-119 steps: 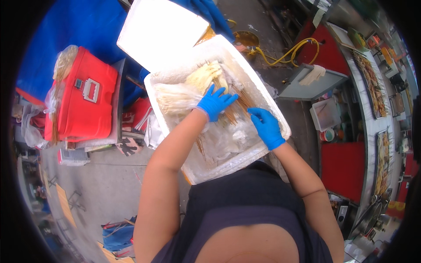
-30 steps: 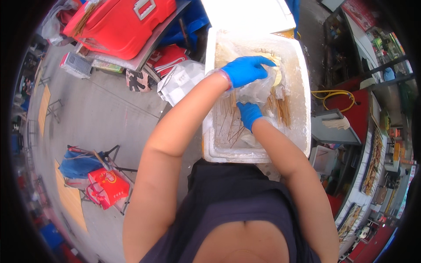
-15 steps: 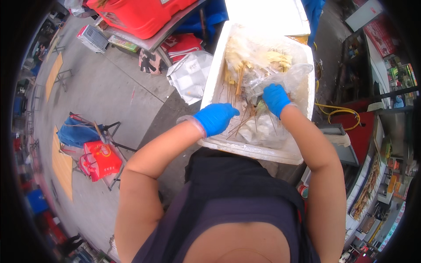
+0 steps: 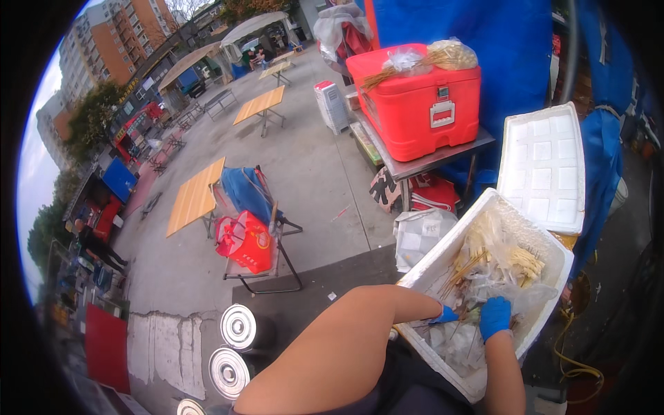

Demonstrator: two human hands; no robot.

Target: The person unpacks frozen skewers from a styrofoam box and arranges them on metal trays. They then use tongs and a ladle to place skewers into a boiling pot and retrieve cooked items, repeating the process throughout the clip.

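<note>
A white foam box (image 4: 553, 277) holds bundles of bamboo skewers (image 4: 462, 273), pale yellow skewered food (image 4: 522, 266) and crumpled clear plastic bags. Both of my hands wear blue gloves and are down in its lower half. My right hand (image 4: 495, 317) is curled on a clear plastic bag (image 4: 527, 296) below the yellow food. My left hand (image 4: 443, 315) sits to its left, among loose skewers and plastic, partly sunk out of sight behind my forearm, so its grip is unclear. The box's lid (image 4: 539, 166) leans open behind it.
A red cooler (image 4: 436, 117) with bagged skewers stands on a metal table. To the left are wooden folding tables (image 4: 190, 200), a chair with a red bag (image 4: 249, 245), round metal cans (image 4: 238, 325) and a person (image 4: 93, 245) farther off. A yellow hose (image 4: 574, 363) lies right of the box.
The view has swung left and up onto the yard, placing the box at lower right. My hands have moved from the yellow food to the box's lower half, my right hand gripping plastic.
</note>
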